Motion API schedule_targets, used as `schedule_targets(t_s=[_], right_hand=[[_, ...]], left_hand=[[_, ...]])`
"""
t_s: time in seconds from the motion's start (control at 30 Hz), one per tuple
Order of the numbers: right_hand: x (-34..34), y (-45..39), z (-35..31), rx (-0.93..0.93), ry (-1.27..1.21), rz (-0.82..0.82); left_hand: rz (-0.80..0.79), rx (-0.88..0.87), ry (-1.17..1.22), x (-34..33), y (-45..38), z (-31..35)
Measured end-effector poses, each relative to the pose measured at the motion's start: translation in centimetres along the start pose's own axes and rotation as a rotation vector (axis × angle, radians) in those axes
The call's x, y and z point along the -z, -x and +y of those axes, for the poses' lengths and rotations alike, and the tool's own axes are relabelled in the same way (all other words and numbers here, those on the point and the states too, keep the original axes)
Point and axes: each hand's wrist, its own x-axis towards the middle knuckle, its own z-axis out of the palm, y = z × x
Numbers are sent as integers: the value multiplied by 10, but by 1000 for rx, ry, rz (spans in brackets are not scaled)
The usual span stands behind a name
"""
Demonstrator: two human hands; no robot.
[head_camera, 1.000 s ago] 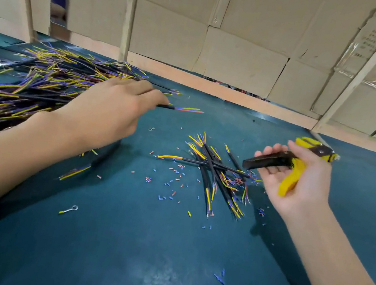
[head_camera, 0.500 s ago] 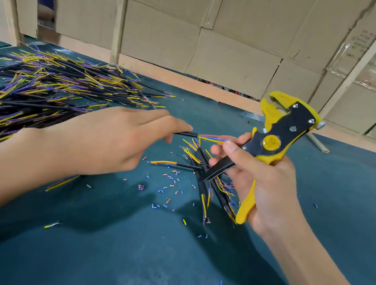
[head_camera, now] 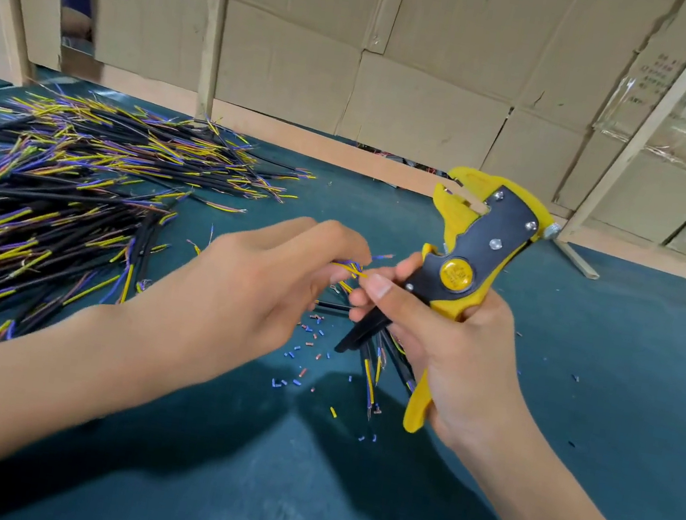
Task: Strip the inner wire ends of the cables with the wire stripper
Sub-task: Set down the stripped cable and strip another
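Observation:
My left hand grips one black cable, and its yellow, blue and purple inner wires stick out to the right between my two hands. My right hand holds the yellow and black wire stripper upright by its handles, jaws pointing up and away. The thumb and fingertips of that hand touch the wire ends. The cable's black sheath is hidden inside my left fist.
A big heap of black cables with coloured wire ends covers the left of the teal table. A small pile of cables lies under my hands among several bits of cut insulation. Cardboard walls close the back.
My left hand brought the cable from the heap toward the middle. My right hand lifted the stripper upright and came in, so its fingers now touch the wire ends.

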Motion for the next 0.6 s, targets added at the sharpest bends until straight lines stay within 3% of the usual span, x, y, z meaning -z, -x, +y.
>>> schedule_targets(t_s=[0.27,0.47,0.6], right_hand=[[0,2,-1,-80,-28,-19],[1,6,-9,-298,-142,-340],[4,8,-11,-330,-153,-464]], left_hand=[[127,-1,-124,0,-4,-2],[308,55,-139,8,-8,-5],[369,53,-160,11,-9,-5]])
